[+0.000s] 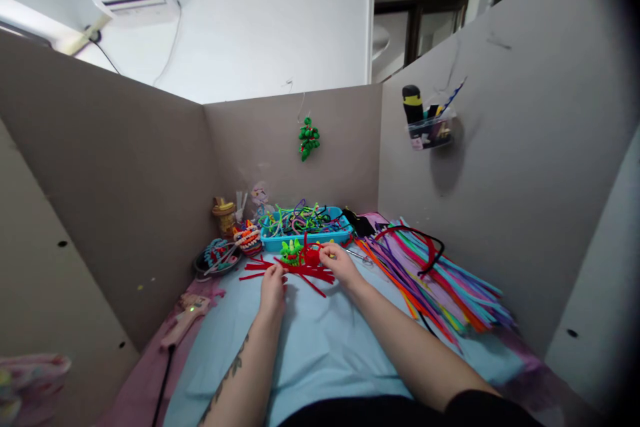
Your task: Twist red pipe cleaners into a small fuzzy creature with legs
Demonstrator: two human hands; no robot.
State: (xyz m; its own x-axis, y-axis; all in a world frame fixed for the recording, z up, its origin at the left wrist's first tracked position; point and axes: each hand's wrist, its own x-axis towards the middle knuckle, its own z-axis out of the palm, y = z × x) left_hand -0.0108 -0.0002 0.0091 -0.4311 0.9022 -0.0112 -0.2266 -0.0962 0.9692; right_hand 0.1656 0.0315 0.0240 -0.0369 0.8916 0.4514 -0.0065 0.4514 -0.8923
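The red piece (pixel 313 258) is pinched at its right side by the right hand (pixel 337 263); the left hand's (pixel 273 288) grip, at the red stems (pixel 320 273), cannot be told. Light pressure is advised.

Fuzzy red stems (pixel 311 271), plastic tray (pixel 276 244), creased cloth (pixel 330 353).

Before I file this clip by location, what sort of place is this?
Probably a small craft workstation in a cubicle: grey partitions stand on three sides, a heap of colorful fuzzy stems lies at the right, and a blue tray holds tangled pieces.
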